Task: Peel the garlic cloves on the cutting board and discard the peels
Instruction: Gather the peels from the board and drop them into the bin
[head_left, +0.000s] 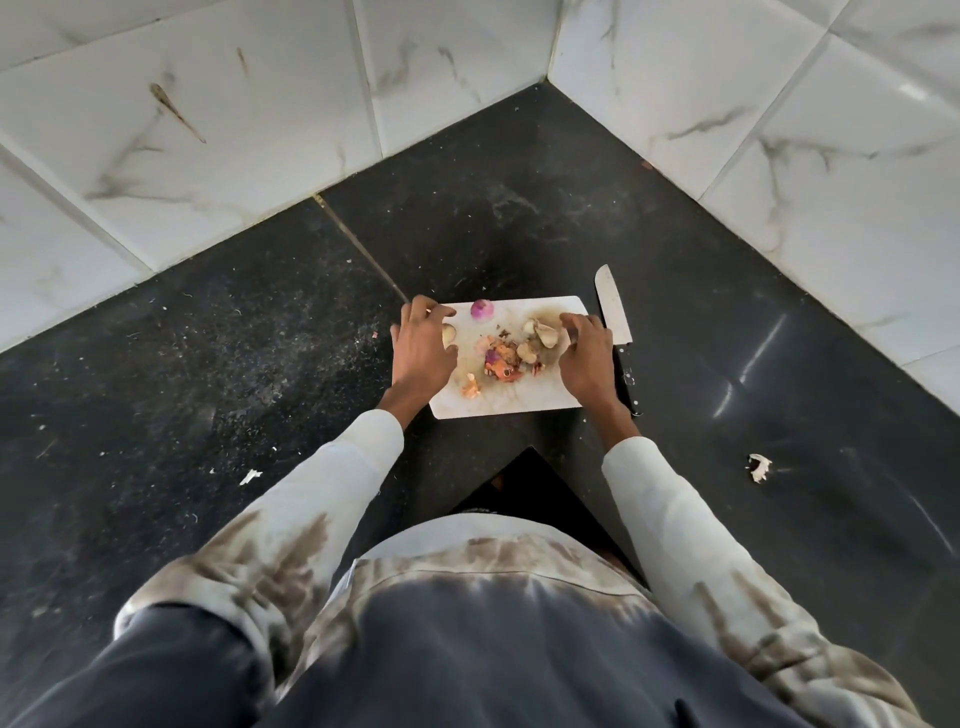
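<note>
- The board (511, 402), long axis left-right, is being flanked by both hands.
- Left hand (423, 351) fingers are spread; right hand (587, 358) fingers are curling near cloves (545, 335), grip unclear.
- A knife (613, 312) is lying just right; open counter (208, 338) all around.

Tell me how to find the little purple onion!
Look at the white cutting board lying on the black counter in the tiled corner. Along the board's far edge, between the left hand and right hand, sits the small onion. It is the only round, purple-pink thing, apart from the pale garlic and peels.

One cutting board (498, 405), one knife (613, 312), one small onion (482, 309), two hands, left (423, 351) and right (587, 358).
</note>
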